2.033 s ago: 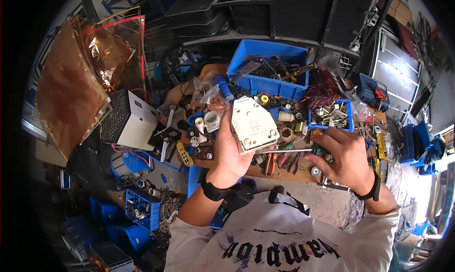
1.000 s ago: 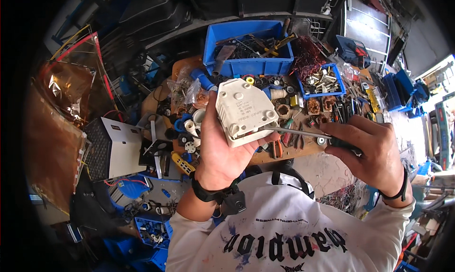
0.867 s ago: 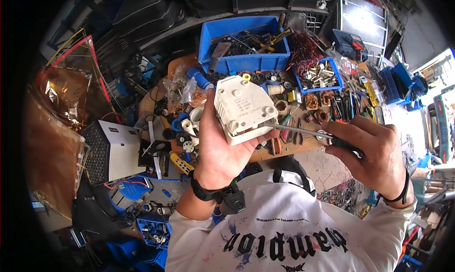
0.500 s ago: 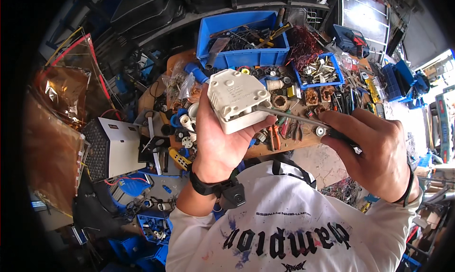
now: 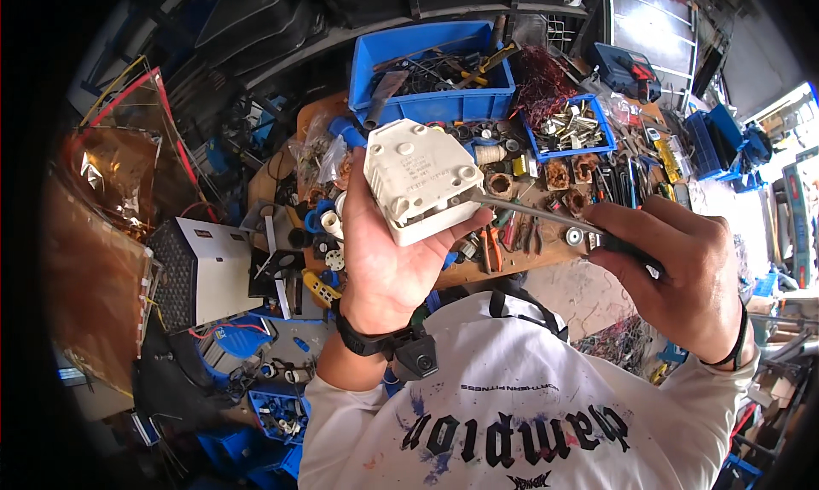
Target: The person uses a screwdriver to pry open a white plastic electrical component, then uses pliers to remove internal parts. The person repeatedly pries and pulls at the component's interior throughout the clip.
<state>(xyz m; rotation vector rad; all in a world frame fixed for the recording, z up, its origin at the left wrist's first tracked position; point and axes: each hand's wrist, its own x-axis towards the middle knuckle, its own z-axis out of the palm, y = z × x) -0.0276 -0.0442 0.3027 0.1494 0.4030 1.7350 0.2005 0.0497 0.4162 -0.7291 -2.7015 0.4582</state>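
My left hand (image 5: 384,255) holds up a cream-white plastic housing (image 5: 418,170), its palm beneath and its thumb along the near right side. The housing has a flat face with round bosses and raised marks, and a gap runs along its near edge. A screwdriver (image 5: 542,214) with a long metal shaft is gripped in my right hand (image 5: 682,264), which is closed round the dark handle. The shaft's tip reaches the gap at the housing's right corner; how deep it goes is hidden.
Behind the housing stands a large blue bin (image 5: 435,72) of tools. A smaller blue tray (image 5: 572,156) of metal parts sits to its right. Pliers (image 5: 492,249) and several hand tools lie on the wooden bench (image 5: 554,255). A white box (image 5: 213,264) stands at the left.
The housing and my left hand have shifted slightly left and tilted a little. My right hand has moved slightly right and down, with the screwdriver tip still at the housing's corner.
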